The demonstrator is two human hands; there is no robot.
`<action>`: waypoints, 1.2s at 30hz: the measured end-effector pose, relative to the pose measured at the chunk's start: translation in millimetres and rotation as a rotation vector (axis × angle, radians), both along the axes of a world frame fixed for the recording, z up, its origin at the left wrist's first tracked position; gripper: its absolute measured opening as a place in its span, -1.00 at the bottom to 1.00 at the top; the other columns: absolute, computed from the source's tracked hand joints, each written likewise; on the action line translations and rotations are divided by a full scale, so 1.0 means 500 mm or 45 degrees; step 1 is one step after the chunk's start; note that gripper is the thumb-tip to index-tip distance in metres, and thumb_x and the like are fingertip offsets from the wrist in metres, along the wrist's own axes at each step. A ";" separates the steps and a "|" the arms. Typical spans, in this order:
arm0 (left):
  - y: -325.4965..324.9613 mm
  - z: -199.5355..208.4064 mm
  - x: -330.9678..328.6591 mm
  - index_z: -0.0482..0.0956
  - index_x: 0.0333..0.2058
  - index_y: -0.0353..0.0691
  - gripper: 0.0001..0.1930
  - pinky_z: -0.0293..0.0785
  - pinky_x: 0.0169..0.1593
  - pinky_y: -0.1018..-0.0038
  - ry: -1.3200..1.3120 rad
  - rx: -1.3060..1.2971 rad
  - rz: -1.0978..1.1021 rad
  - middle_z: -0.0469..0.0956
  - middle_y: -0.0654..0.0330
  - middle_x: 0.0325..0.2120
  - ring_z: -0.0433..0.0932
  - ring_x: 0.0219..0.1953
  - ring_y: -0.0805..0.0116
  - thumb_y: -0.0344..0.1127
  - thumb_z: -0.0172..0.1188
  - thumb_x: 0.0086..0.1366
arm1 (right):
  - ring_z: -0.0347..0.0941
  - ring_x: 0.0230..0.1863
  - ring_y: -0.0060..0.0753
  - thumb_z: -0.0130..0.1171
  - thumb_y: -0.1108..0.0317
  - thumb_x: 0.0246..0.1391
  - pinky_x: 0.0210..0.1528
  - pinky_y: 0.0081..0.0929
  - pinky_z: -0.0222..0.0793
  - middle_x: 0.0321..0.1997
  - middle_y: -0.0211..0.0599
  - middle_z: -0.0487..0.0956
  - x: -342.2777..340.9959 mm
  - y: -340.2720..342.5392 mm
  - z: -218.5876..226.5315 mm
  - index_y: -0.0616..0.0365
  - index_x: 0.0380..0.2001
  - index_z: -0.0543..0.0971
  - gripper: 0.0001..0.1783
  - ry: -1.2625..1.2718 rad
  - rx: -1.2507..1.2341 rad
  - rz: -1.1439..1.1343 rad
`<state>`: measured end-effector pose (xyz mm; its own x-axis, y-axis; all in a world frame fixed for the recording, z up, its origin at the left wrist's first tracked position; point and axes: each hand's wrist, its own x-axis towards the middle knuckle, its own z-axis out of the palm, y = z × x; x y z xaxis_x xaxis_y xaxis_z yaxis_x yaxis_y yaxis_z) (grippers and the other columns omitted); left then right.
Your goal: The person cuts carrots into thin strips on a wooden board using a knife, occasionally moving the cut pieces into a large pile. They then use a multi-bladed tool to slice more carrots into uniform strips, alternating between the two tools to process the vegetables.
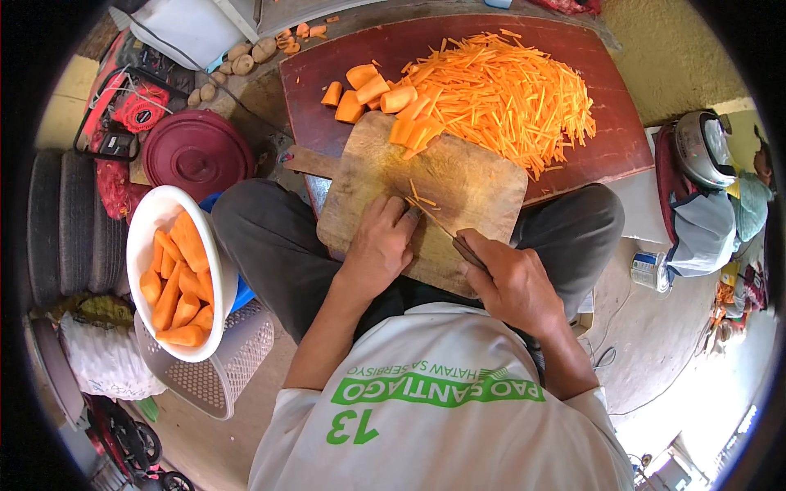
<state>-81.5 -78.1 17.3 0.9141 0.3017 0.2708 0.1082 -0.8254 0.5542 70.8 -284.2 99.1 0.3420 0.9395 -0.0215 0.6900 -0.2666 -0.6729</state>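
A worn wooden cutting board (483, 180) lies over my lap, its far part on the red tabletop. My right hand (516, 282) grips a knife (440, 221) by its dark handle, the blade slanting across the board toward my left fingertips. My left hand (383, 245) rests on the board with its fingers curled down beside the blade tip. Whatever is under those fingers is hidden. A few thin carrot strips (422, 196) lie just past the blade. Carrot chunks (419, 135) sit at the board's far edge, and a large heap of carrot strips (508, 98) spreads beyond.
More carrot chunks (360, 90) lie on the red table (319, 65). To the left, peeled carrots fill a white basin (135, 270), beside a perforated grey basket (246, 352) and a maroon lidded tub (196, 151). Tyres (45, 221) stand farther left; a rice cooker (704, 147) is at right.
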 end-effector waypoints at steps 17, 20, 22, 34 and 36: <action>0.004 -0.011 -0.006 0.73 -0.02 -0.45 -0.49 0.57 0.12 0.08 0.009 -0.013 -0.007 0.57 -0.08 -0.12 0.55 0.00 -0.15 -0.59 0.42 -0.07 | 0.71 -0.14 0.39 0.35 0.37 0.39 -0.16 0.13 0.62 -0.14 0.28 0.74 -0.008 0.023 0.018 0.30 0.43 0.49 -0.39 -0.012 -0.259 0.049; 0.004 -0.004 -0.005 0.73 -0.02 -0.46 -0.50 0.57 0.12 0.08 -0.010 -0.018 -0.020 0.57 -0.08 -0.13 0.55 -0.01 -0.15 -0.59 0.41 -0.05 | 0.74 -0.19 0.33 0.30 0.30 0.45 -0.16 0.14 0.64 -0.25 0.17 0.74 -0.003 0.048 -0.009 0.27 0.23 0.48 -0.57 -0.109 0.019 0.087; 0.006 -0.006 -0.007 0.72 -0.03 -0.46 -0.51 0.57 0.12 0.08 -0.017 -0.021 -0.021 0.57 -0.08 -0.14 0.55 -0.02 -0.15 -0.58 0.40 -0.04 | 0.72 -0.21 0.37 0.29 0.31 0.45 -0.19 0.15 0.62 -0.25 0.18 0.73 -0.003 0.060 -0.002 0.28 0.22 0.48 -0.59 -0.131 -0.037 0.098; 0.004 -0.018 -0.005 0.77 -0.11 -0.41 -0.61 0.56 0.06 0.12 -0.096 0.075 0.046 0.57 0.01 -0.18 0.54 -0.06 -0.09 -0.55 0.43 0.00 | 0.70 -0.13 0.41 0.36 0.36 0.38 -0.13 0.14 0.63 -0.18 0.30 0.73 -0.010 0.039 0.007 0.25 0.35 0.54 -0.47 -0.035 -0.114 0.061; 0.001 -0.014 -0.001 0.77 -0.13 -0.40 -0.65 0.55 0.05 0.13 -0.083 0.069 0.024 0.58 0.01 -0.19 0.54 -0.07 -0.07 -0.54 0.44 0.03 | 0.70 -0.11 0.43 0.35 0.36 0.38 -0.11 0.14 0.64 -0.15 0.30 0.73 -0.012 0.045 -0.006 0.25 0.36 0.55 -0.46 -0.030 -0.103 0.042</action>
<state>-82.1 -77.4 10.1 0.8884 0.3018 0.3459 0.0891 -0.8526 0.5149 64.7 -261.8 96.1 0.3125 0.9456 -0.0901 0.7147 -0.2966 -0.6335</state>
